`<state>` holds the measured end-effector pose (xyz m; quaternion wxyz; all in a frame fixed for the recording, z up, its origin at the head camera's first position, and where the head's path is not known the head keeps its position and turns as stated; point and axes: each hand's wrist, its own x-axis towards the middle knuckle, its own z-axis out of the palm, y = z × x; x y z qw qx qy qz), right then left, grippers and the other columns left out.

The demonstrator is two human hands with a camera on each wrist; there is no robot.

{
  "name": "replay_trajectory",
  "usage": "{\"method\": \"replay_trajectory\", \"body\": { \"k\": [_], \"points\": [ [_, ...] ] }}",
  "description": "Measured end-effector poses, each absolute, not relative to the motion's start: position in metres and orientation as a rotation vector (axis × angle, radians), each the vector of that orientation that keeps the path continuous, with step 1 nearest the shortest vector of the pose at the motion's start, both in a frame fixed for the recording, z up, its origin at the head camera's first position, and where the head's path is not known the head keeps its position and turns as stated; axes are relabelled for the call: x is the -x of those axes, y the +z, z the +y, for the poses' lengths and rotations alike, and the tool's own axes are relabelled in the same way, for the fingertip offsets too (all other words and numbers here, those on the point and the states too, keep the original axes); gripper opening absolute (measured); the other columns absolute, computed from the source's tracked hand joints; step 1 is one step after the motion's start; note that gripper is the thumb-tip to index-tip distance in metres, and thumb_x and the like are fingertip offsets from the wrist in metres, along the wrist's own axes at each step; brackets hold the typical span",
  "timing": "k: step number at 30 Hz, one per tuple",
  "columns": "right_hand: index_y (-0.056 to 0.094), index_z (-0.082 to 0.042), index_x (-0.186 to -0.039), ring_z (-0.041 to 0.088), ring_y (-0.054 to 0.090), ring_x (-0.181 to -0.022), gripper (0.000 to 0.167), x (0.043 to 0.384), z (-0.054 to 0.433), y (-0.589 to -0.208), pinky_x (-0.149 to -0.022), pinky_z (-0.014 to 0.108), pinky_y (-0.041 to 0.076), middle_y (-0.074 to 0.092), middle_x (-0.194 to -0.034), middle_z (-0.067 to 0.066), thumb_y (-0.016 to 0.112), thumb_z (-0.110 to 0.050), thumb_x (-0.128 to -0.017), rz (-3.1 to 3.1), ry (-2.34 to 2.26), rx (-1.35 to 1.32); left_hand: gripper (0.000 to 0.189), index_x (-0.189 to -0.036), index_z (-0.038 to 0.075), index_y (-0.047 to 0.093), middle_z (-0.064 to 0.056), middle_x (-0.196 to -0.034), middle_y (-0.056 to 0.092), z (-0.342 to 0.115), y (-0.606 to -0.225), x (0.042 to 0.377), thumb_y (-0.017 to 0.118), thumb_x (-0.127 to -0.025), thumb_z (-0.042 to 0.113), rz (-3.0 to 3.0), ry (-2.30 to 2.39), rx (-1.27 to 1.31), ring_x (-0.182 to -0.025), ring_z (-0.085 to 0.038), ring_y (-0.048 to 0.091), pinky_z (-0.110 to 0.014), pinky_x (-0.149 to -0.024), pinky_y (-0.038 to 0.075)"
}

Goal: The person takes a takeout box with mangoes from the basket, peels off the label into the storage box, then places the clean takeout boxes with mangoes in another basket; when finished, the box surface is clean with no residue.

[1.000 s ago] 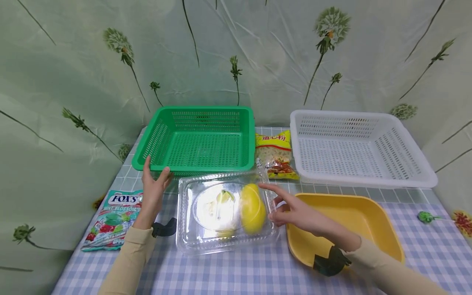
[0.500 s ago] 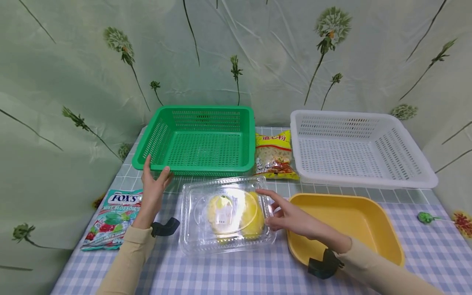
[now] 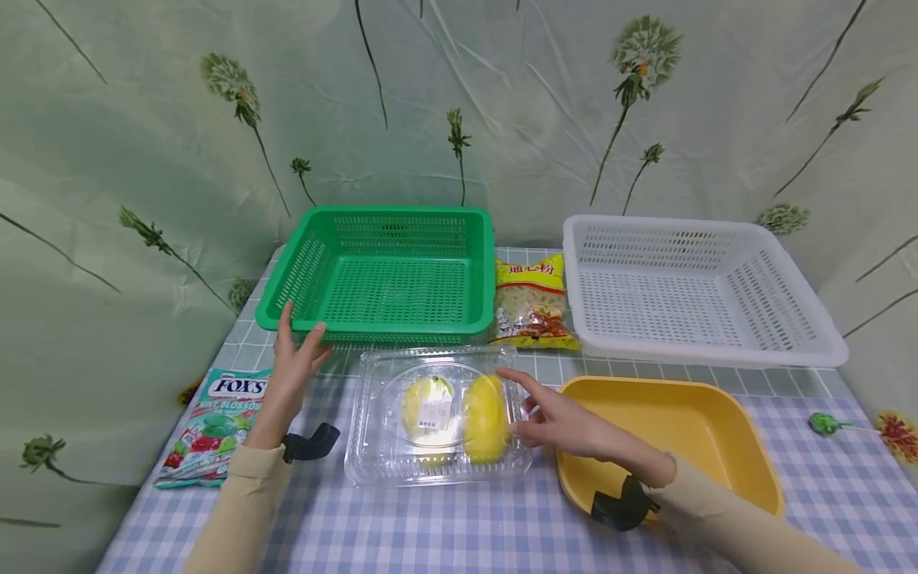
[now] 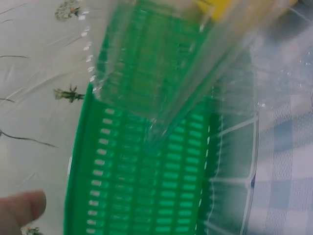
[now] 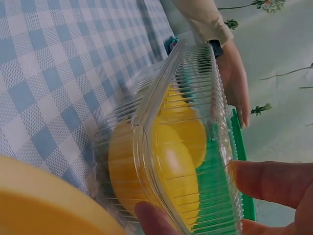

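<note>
A clear plastic clamshell box (image 3: 373,430) sits at the middle of the table, lid down. Two yellow fruits (image 3: 484,418) show inside, and a small white label covers part of the left one. My right hand (image 3: 562,422) holds the box's right end; in the right wrist view its thumb (image 5: 151,220) lies at the side and a finger (image 5: 266,181) at the top edge. Left of the box, apart from it, my left hand (image 3: 290,375) is spread with thumb and index extended, close to the green basket (image 3: 380,328). The left wrist view is blurred.
A white basket (image 3: 710,351) stands at the back right, with a bag of pasta (image 3: 534,307) between the baskets. A yellow tray (image 3: 753,446) lies beside my right hand. A FOX'S candy bag (image 3: 211,430) lies at left on the checked cloth (image 3: 430,534).
The box has come down and toward me, now lying flatter, and the glare has moved off the fruits. My right hand has shifted slightly left with it. My left hand is nearly unmoved.
</note>
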<state>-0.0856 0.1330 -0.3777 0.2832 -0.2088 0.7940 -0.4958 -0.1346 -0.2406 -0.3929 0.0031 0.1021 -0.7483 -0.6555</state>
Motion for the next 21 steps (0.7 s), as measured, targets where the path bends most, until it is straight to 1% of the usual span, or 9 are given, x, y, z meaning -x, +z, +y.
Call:
{"method": "replay_trajectory", "body": {
  "k": [2,5,8,11,13,17,19,21],
  "points": [
    [0.022,-0.011,-0.152,0.024,0.059,-0.074,0.071,0.086,0.133,-0.377,-0.065,0.044,0.053,0.053,-0.094,0.014,0.062,-0.009,-0.093,2.130,-1.319,0.553,0.082,-0.151,0.033,-0.019,-0.011,-0.155,-0.022,-0.243,-0.392,0.130,0.047,-0.101,0.035,-2.406,-2.046,-0.266,-0.130,-0.049,0.033,-0.051,-0.107,0.030],
    [0.023,-0.010,-0.152,0.023,0.060,-0.077,0.071,0.086,0.134,-0.377,-0.066,0.042,0.054,0.054,-0.098,0.015,0.063,-0.011,-0.093,2.145,-1.310,0.565,0.083,-0.151,0.033,-0.018,-0.009,-0.155,-0.024,-0.245,-0.390,0.122,0.048,-0.101,0.030,-2.472,-2.055,-0.164,-0.130,-0.051,0.031,-0.056,-0.105,0.031],
    [0.024,-0.009,-0.151,0.023,0.060,-0.081,0.071,0.086,0.135,-0.376,-0.067,0.037,0.053,0.055,-0.104,0.018,0.064,-0.013,-0.092,2.172,-1.291,0.585,0.082,-0.152,0.032,-0.015,-0.016,-0.154,-0.021,-0.246,-0.387,0.114,0.050,-0.101,0.026,-2.558,-2.037,-0.045,-0.130,-0.055,0.027,-0.059,-0.102,0.032],
    [0.026,-0.010,-0.151,0.025,0.060,-0.087,0.070,0.086,0.137,-0.374,-0.071,0.036,0.053,0.054,-0.112,0.020,0.064,-0.016,-0.093,2.203,-1.271,0.593,0.079,-0.154,0.030,-0.006,-0.024,-0.152,-0.011,-0.245,-0.385,0.104,0.051,-0.101,0.024,-2.649,-2.019,0.072,-0.128,-0.057,0.027,-0.060,-0.099,0.035],
    [0.027,-0.012,-0.151,0.029,0.059,-0.094,0.068,0.086,0.138,-0.371,-0.075,0.039,0.053,0.052,-0.118,0.022,0.063,-0.018,-0.093,2.232,-1.249,0.590,0.074,-0.155,0.027,0.003,-0.026,-0.150,-0.002,-0.244,-0.385,0.097,0.052,-0.101,0.024,-2.724,-1.990,0.149,-0.127,-0.056,0.030,-0.060,-0.097,0.038],
    [0.032,-0.010,-0.149,0.036,0.056,-0.104,0.062,0.088,0.141,-0.366,-0.081,0.045,0.052,0.049,-0.127,0.024,0.062,-0.018,-0.094,2.293,-1.220,0.617,0.061,-0.153,0.024,0.021,-0.023,-0.149,0.007,-0.241,-0.387,0.087,0.052,-0.100,0.026,-2.879,-1.901,0.304,-0.126,-0.051,0.037,-0.065,-0.094,0.037],
    [0.035,-0.007,-0.147,0.037,0.056,-0.104,0.060,0.090,0.142,-0.364,-0.082,0.046,0.051,0.048,-0.128,0.025,0.061,-0.017,-0.095,2.313,-1.229,0.651,0.058,-0.152,0.025,0.026,-0.021,-0.149,0.007,-0.238,-0.389,0.084,0.052,-0.100,0.027,-2.937,-1.860,0.372,-0.127,-0.051,0.036,-0.066,-0.093,0.036],
    [0.037,-0.003,-0.145,0.036,0.057,-0.103,0.056,0.092,0.143,-0.362,-0.083,0.044,0.052,0.049,-0.127,0.025,0.061,-0.015,-0.095,2.332,-1.244,0.695,0.057,-0.151,0.026,0.028,-0.021,-0.150,0.005,-0.234,-0.392,0.083,0.052,-0.100,0.026,-2.964,-1.849,0.429,-0.126,-0.052,0.035,-0.065,-0.092,0.038]
  ]
}}
